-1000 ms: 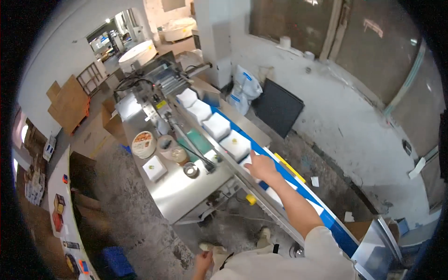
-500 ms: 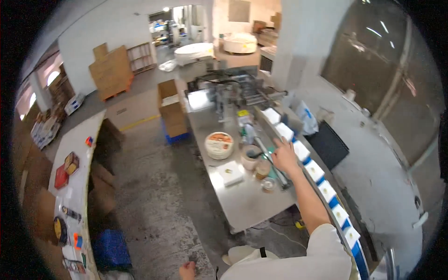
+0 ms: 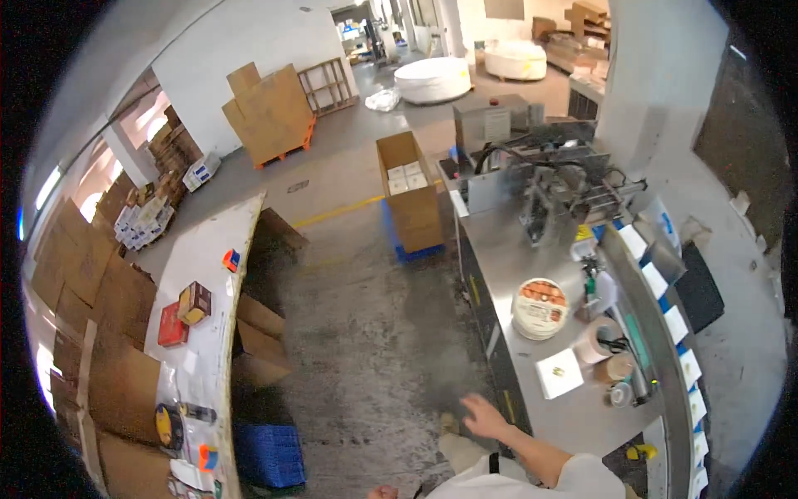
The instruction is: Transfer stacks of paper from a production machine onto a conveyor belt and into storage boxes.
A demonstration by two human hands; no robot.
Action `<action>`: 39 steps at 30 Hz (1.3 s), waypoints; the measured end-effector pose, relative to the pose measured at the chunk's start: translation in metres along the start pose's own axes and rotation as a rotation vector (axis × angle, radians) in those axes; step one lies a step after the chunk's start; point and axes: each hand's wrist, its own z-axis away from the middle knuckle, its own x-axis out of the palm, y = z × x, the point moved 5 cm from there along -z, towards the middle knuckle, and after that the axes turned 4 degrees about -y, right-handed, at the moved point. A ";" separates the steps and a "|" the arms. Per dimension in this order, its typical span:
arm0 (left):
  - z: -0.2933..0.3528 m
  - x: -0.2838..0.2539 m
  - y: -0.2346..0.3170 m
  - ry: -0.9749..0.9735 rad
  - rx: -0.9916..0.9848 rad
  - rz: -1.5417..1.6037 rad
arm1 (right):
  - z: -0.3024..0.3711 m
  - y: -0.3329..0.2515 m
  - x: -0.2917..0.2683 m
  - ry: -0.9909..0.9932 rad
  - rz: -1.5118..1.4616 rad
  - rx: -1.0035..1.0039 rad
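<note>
My right hand (image 3: 485, 416) hangs over the floor beside the near left edge of the steel table (image 3: 532, 420), fingers loosely apart and holding nothing. On the table, a white square box (image 3: 559, 373) is the thing nearest to it. Behind that box sits a large round roll of printed labels (image 3: 540, 308). Tape rolls (image 3: 617, 368) stand to the box's right, with black-handled scissors (image 3: 616, 343) at a wider roll. Along the right side, white boxes (image 3: 690, 368) line a narrow conveyor (image 3: 644, 303). Only a bit of my left hand (image 3: 383, 492) shows at the lower edge; its fingers are cut off.
A machine (image 3: 557, 179) occupies the table's far end. An open carton (image 3: 413, 208) holding white boxes stands on a blue crate beyond the aisle. A long white table (image 3: 195, 249) runs along the left, with a blue crate (image 3: 270, 456) beside it. Cartons (image 3: 274, 116) are stacked farther back.
My right hand has drawn back from above the row of boxes on the conveyor, left and nearer to me, past the table edge. The view has turned left.
</note>
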 end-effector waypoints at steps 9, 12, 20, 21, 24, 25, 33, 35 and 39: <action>-0.166 -0.125 0.037 0.086 0.354 -0.492 | -0.182 -0.021 0.057 -0.744 -0.233 0.166; -0.249 -0.154 0.057 0.199 0.707 -0.722 | -0.255 0.015 0.028 -0.576 -0.072 0.232; -0.577 -0.250 0.072 -0.040 0.139 0.252 | -0.423 0.075 -0.007 -0.442 -0.061 0.524; -0.590 -0.272 0.113 -0.053 0.540 -0.116 | -0.446 0.077 -0.007 -0.478 -0.053 0.542; -0.642 -0.373 0.177 -0.047 0.740 0.102 | -0.533 0.064 -0.024 -0.443 -0.211 0.474; -0.649 -0.397 0.194 -0.066 0.734 0.082 | -0.558 0.070 -0.029 -0.388 -0.195 0.470; -0.683 -0.558 0.418 -0.048 0.313 0.754 | -0.770 0.113 -0.072 -0.168 -0.303 0.557; -0.700 -0.563 0.409 -0.053 0.200 0.636 | -0.830 0.144 -0.066 -0.107 -0.374 0.554; -0.689 -0.556 0.419 0.034 0.476 0.017 | -0.929 0.246 -0.044 0.175 -0.568 0.823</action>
